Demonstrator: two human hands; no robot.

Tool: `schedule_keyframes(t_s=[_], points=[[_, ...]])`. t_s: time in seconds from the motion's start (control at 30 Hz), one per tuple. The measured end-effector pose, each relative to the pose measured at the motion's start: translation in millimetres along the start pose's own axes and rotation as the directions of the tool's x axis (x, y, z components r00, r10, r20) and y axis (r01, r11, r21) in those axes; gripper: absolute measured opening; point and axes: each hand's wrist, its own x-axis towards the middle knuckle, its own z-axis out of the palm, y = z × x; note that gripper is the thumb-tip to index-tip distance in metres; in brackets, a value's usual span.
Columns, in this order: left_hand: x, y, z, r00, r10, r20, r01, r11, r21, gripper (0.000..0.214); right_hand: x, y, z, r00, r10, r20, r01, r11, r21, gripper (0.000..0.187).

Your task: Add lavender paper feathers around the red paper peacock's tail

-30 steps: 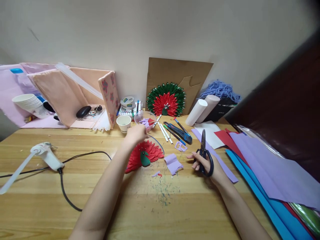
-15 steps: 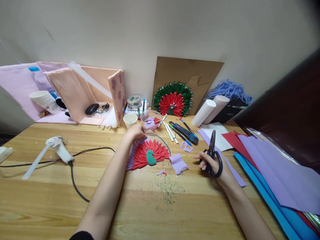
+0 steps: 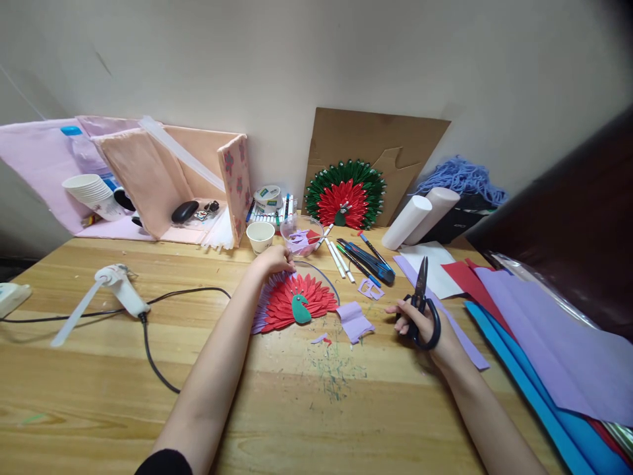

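My left hand [image 3: 275,260] is closed in a pinch at the upper left edge of a peacock craft [image 3: 321,298], a disc covered with red and purple paper feathers. What the fingertips hold, if anything, is hidden. A green peacock body [image 3: 301,309] lies at the front of the red feathers. Over the table to the right, my right hand [image 3: 420,323] grips black scissors [image 3: 421,284] by the handles, blades pointing up and away. Between the hands lies a folded purple paper piece [image 3: 355,322], with a cut purple scrap [image 3: 370,288] behind it.
A glue gun [image 3: 121,290] with a black cord lies left. Behind stand a paper cup [image 3: 260,236], a clear bowl [image 3: 321,243] of scraps, a blue cutter [image 3: 378,267], markers [image 3: 337,260] and a finished peacock on cardboard [image 3: 376,135]. Coloured sheets [image 3: 558,349] pile up right.
The whole view has shifted slightly. Both hands keep nearly the same pose, the left at the craft's edge and the right around the scissors.
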Motion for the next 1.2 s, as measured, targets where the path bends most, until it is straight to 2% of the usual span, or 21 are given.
schedule_keyframes(t_s=[0.3,0.57,0.97,1.07,1.13,1.2], points=[[-1.8,2.1,-1.0,0.999,-0.022,0.026,0.021,0.999,0.049,0.018,0.6,2.3,-0.5,1.000,0.013,0.007,-0.013,1.000,0.000,0.039],[-1.8,0.7,-2.0,0.999,0.010,0.048,-0.016,0.993,0.113,0.021,-0.9,0.2,1.8,1.000,-0.002,-0.003,0.002,1.000,0.014,0.038],[-1.6,2.4,-2.2,0.999,-0.005,0.034,-0.002,0.979,0.204,0.014,-0.6,1.8,1.3,1.000,0.008,0.011,-0.009,1.000,0.011,0.041],[-9.3,16.0,-5.7,1.000,-0.015,0.001,0.015,0.965,0.263,0.015,-1.8,0.0,2.8,1.000,0.012,0.013,-0.012,1.000,0.002,0.043],[-18.8,35.4,-2.1,1.000,-0.005,-0.013,0.009,0.951,0.310,0.020,-2.8,-1.7,3.7,1.000,0.011,0.010,-0.011,1.000,-0.020,0.044],[-30.0,60.2,9.6,0.999,0.033,0.014,-0.036,0.938,0.345,0.025,-3.6,-3.8,4.7,1.000,0.009,0.002,-0.009,0.998,-0.054,0.044]])
